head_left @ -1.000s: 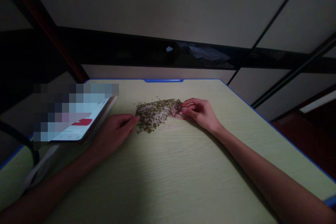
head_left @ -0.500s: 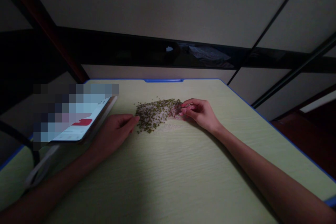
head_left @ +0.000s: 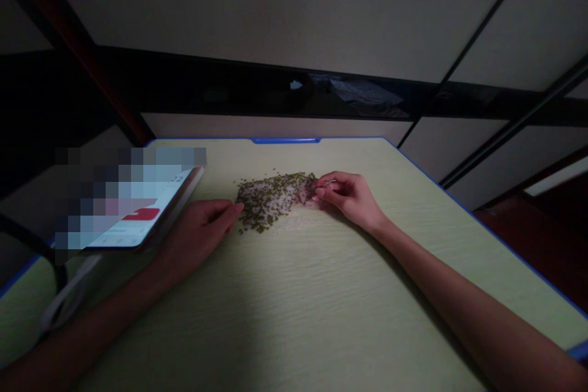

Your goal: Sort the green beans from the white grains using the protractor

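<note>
A flat, spread-out pile of small green beans mixed with white grains [head_left: 271, 199] lies on the pale table. My left hand [head_left: 204, 229] rests at the pile's left edge, thumb pressed to curled fingers. Whatever it may hold is hidden. At the right end of the pile my right hand [head_left: 346, 196] has its fingertips pinched together, touching or just over the grains. Anything between them is too small to make out. Paler grains [head_left: 298, 222] are scattered thinly along the pile's near right side.
A lit phone or tablet [head_left: 138, 226], partly pixelated, leans on a stand at the left, beside my left forearm. A pale strap or cable [head_left: 68, 297] hangs below it. The table [head_left: 321, 318] has a blue rim, and a cabinet front [head_left: 275, 18] rises behind it.
</note>
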Tool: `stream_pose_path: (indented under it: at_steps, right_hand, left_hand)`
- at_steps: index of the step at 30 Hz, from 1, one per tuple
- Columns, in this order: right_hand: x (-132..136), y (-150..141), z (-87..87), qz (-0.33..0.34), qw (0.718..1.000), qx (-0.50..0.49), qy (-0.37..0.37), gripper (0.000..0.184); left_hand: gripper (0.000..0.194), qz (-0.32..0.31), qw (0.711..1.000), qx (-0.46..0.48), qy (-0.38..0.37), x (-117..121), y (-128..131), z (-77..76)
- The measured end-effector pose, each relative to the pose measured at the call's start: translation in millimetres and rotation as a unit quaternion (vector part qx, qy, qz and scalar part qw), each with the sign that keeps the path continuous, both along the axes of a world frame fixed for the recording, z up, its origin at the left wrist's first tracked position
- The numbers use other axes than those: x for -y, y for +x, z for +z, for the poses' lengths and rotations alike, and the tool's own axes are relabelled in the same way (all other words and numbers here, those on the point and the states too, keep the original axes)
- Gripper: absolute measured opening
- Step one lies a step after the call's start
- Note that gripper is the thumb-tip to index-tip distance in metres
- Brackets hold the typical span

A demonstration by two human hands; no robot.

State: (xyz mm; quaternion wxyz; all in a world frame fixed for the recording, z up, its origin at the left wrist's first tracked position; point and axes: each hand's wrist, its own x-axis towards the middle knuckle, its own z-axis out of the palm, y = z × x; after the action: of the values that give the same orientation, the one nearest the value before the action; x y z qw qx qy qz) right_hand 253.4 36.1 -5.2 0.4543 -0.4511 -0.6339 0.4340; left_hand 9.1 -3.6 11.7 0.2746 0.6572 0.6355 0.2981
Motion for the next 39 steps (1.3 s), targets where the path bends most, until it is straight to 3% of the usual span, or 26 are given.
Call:
stream_pose_path:
  at_steps: [30,39]
  right_hand:
    - [3.7,-1.2,0.9,0.045,0.998,-0.013,-0.05,0.022]
    - [2.9,-2.4,1.7,0.044,0.999,0.005,-0.022,0.019]
  left_hand:
    - [0.039,-0.007,1.0,-0.015,-0.004,2.1,0.5,3.9]
    - [0.038,-0.008,1.0,-0.009,-0.006,1.1,0.4,0.5]
